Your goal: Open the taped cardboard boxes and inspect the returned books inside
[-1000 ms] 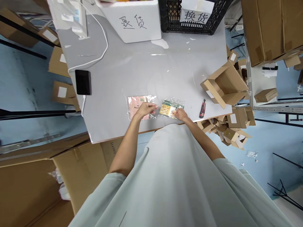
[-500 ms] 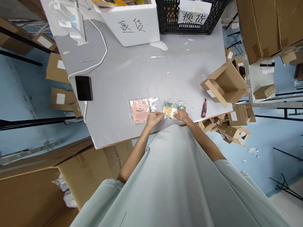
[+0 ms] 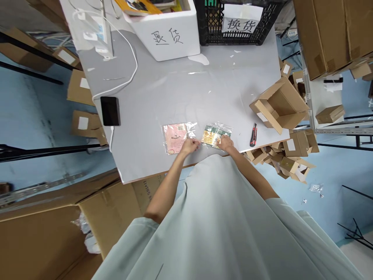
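Note:
A flat packet with a green and yellow cover [image 3: 209,136], in clear plastic, lies near the table's front edge. My right hand [image 3: 226,143] rests on its right part, the fingers curled down against the plastic. Between this packet and a pink one is my left hand [image 3: 190,146], its thumb and fingers pinched together close to the green packet's left edge. Whatever the pinch may hold is too small to make out. The pink packet [image 3: 175,136], also in clear plastic, lies flat on the left, its loose right end just beyond my left hand.
A red and black box cutter [image 3: 253,135] and an open cardboard box [image 3: 279,103] are at the right. A phone [image 3: 110,111] on a white cable lies left. A white foam bin [image 3: 171,39] and a black crate [image 3: 233,39] stand at the back.
The view has shifted slightly. My left fingers have drawn back a little from the green and yellow packet and curled tighter. My right hand stays on that packet.

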{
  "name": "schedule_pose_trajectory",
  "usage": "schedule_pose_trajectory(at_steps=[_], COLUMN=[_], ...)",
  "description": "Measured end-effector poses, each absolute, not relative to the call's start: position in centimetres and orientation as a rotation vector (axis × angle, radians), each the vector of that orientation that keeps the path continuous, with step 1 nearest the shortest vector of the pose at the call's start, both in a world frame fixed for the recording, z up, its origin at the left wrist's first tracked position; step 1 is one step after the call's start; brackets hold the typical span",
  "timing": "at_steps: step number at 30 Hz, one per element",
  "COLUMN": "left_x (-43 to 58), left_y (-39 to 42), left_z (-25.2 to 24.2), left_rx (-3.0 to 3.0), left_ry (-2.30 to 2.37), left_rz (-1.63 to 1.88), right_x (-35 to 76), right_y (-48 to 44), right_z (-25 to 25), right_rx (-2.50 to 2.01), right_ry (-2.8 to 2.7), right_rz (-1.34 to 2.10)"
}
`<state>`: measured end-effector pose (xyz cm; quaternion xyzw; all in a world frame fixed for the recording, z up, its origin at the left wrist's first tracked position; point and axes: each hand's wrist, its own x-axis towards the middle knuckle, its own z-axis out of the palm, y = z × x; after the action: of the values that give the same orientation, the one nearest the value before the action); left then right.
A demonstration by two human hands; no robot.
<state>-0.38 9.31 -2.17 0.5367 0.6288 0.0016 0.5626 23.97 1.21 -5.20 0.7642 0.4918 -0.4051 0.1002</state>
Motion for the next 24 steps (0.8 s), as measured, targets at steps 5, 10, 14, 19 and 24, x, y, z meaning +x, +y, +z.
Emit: schedule_pose_trajectory(at_steps=[5,10,14,19,24], left_x=[-6.0,-7.6,-3.2,3.0,4.5], left_y=[14.0,14.7,12.4,10.9,10.9], left_z=[-0.3,1.2,0.7,-1.9,-3.9], left_rx=[1.241,1.217,1.196,1.425,1.386], left_ry=[1.604,1.590,1.306,1.587,1.686], left_rz=[0.154,0.422,0.322,0.070,-0.032], right_x=[24.3,24.2,23.9,23.9,23.9], right_y=[1.1,1.1,1.3,1.5,1.4], right_z=[-4.7,-4.3,-4.2,-4.1,-4.0], right_rx=[2.222,2.201,2.209,2.219,2.240], right_ry=[1.495,1.504,1.480,1.473,1.480], right_rz=[-1.210,-1.215,-1.214,-1.227,-1.259])
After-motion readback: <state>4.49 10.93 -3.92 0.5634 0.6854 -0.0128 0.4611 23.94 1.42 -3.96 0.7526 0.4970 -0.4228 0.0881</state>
